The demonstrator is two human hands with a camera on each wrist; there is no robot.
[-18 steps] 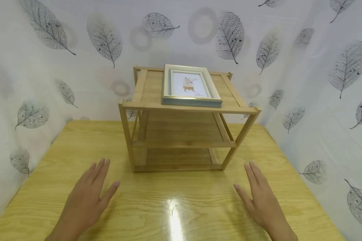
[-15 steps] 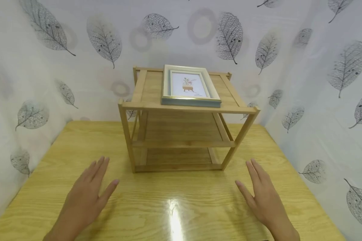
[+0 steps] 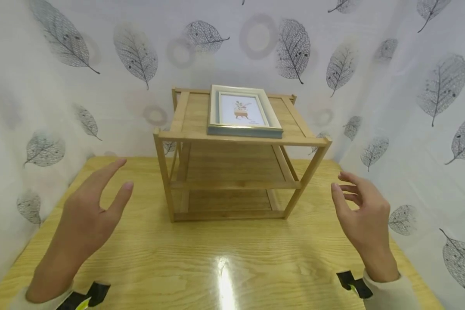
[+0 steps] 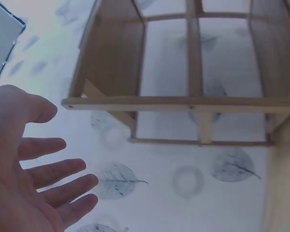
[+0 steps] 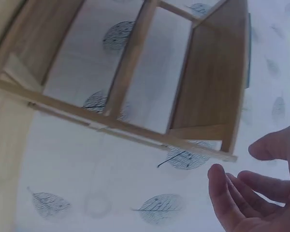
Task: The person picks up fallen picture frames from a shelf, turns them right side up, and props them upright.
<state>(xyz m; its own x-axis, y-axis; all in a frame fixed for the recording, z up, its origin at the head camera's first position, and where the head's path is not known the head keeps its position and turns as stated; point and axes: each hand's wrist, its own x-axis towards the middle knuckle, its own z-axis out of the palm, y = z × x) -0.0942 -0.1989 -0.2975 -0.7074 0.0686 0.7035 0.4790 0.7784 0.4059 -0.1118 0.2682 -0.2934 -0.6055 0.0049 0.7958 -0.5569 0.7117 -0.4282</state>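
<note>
A three-tier wooden shelf point(image 3: 236, 185) stands on the table in the middle of the head view. Flat on its top board lies a picture frame point(image 3: 245, 131), cream and grey-blue, with a small print of a potted plant. My left hand point(image 3: 87, 211) is raised over the table to the left of the shelf, thumb and fingers apart, holding nothing. On the other side, my right hand point(image 3: 364, 211) is up as well, its fingers loosely bent around nothing. Both wrist views show a gap between the fingertips and the shelf's wooden bars point(image 4: 174, 104).
The wood-grain table point(image 3: 201, 258) carries the shelf toward its back. A white curtain point(image 3: 228, 64) printed with grey leaves hangs close behind and along both sides. Black straps point(image 3: 354, 284) sit at the wrists by the pale sleeves.
Both hands have risen off their low place near the table and moved outward, fingers now more bent. Sleeves and wrist straps have come into view. Shelf and picture frame stay put.
</note>
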